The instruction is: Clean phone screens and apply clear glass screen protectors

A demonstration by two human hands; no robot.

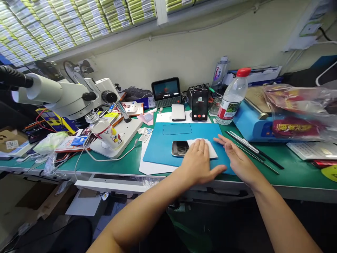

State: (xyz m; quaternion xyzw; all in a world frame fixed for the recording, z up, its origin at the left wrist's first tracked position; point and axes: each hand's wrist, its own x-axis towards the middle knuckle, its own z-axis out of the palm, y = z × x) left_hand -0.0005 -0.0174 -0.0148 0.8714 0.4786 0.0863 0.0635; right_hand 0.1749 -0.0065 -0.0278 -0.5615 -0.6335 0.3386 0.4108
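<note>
My left hand (pixel 197 160) lies flat, fingers stretched out together and thumb apart, on a white wipe or sheet of paper (pixel 212 151). That white piece covers the right part of a dark-screened phone (pixel 179 149), whose left end shows with pale streaks or reflections on it. My right hand (pixel 235 160) holds nothing; its fingers are spread at the right edge of the blue mat (pixel 158 151), beside the white piece. Behind the phone, a thin dark phone-shaped outline (pixel 177 129) lies on the mat.
A microscope (pixel 68 96) and a jar (pixel 110 133) stand left. Behind the mat are an upright phone (pixel 199 104), a small display (pixel 166 89) and a white box (pixel 178 112). To the right are a red-capped bottle (pixel 231 100), tweezer-like tools (pixel 247 146) and a blue machine (pixel 247 121).
</note>
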